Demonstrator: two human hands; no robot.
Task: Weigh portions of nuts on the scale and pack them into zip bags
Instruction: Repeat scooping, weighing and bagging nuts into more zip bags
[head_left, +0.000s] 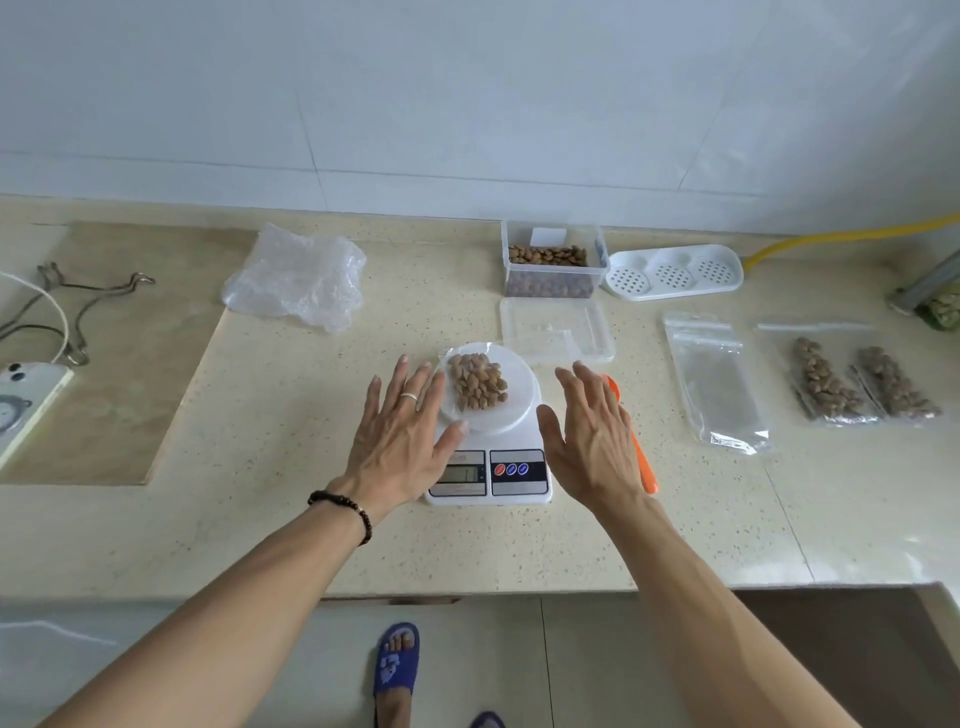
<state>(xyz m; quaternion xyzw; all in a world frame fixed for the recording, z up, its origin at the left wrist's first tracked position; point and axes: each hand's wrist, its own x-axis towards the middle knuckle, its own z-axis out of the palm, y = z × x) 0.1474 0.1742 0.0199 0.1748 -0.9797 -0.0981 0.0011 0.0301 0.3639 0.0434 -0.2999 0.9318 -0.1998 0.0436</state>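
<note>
Both forearms reach in from the near edge, and past them the pale speckled table (260, 519) carries everything. On it the white scale (491, 452) sits between the two hands, and a clear bag of nuts (475, 384) lies on its round plate; whether that bag is zipped cannot be told, and the display is too small to read. Behind the scale stands the open tub of nuts (551, 262), with a fair stock left, and its lid (558, 330) lies flat just in front of it.

To the right lie 2 filled bags (862, 387), side by side, so by my reckoning 2 portions are packed and a 3rd is being weighed. Between them and the scale, 1 empty zip bag (714, 387) waits, suggesting at least 1 more portion.

My left hand (402, 434) hovers flat beside the plate, its fingers (415, 379) spread and holding nothing. My right hand (595, 436) is likewise loose and empty, over the orange scoop (644, 462) resting on the table.
</note>
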